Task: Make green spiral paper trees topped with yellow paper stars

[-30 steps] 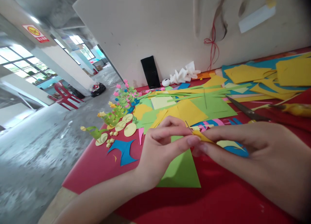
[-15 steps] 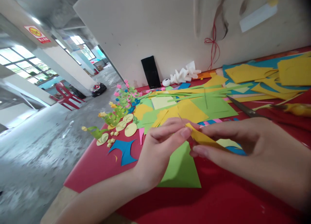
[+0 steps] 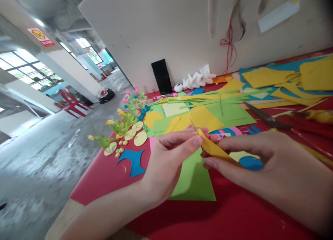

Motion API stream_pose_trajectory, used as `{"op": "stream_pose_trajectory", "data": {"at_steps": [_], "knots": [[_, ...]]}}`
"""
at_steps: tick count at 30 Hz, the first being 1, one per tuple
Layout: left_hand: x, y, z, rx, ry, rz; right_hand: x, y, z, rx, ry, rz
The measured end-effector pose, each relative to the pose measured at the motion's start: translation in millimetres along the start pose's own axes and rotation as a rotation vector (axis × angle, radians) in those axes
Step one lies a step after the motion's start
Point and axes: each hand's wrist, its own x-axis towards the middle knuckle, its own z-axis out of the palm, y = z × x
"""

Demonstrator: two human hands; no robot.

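A narrow yellow paper strip (image 3: 216,148) is stretched between my two hands above the table. My left hand (image 3: 166,160) pinches one end of it between thumb and fingers. A thin dark needle-like pin (image 3: 193,124) sticks up by those fingertips; its lower part is hidden. Farther along, the strip runs between the thumb and fingers of my right hand (image 3: 262,156). Under the hands lies a green paper sheet (image 3: 196,184). Blue cut paper (image 3: 251,163) shows behind the right thumb.
Scissors (image 3: 270,121) lie behind my right hand. Paper flowers (image 3: 130,109), round cream discs (image 3: 140,138) and blue scraps (image 3: 132,162) line the left side of the red tabletop (image 3: 96,184). A black phone (image 3: 161,76) leans against the board. Yellow sheets (image 3: 270,76) are piled back right.
Both hands have shifted very slightly, and the right fingers sit a little lower and farther left along the yellow strip. The pin stands out more clearly. The view has moved a touch.
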Motion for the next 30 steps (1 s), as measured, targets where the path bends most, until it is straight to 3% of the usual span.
{"op": "stream_pose_trajectory", "data": {"at_steps": [5, 11, 18, 30], "knots": [[-0.4, 0.0, 0.6, 0.003, 0.008, -0.006, 1.0, -1.0, 0.2, 0.051, -0.067, 0.047], [0.7, -2.8, 1.7, -0.024, 0.012, 0.010, 1.1, -0.8, 2.4, 0.166, -0.054, 0.156], [1.3, -4.0, 3.1, -0.050, 0.120, 0.006, 1.1, -0.6, 4.5, 0.157, -0.060, 0.155], [-1.6, -0.9, 2.1, -0.152, -0.060, -0.006, 2.0, -3.3, -0.1, 0.266, -0.150, 0.208]]}}
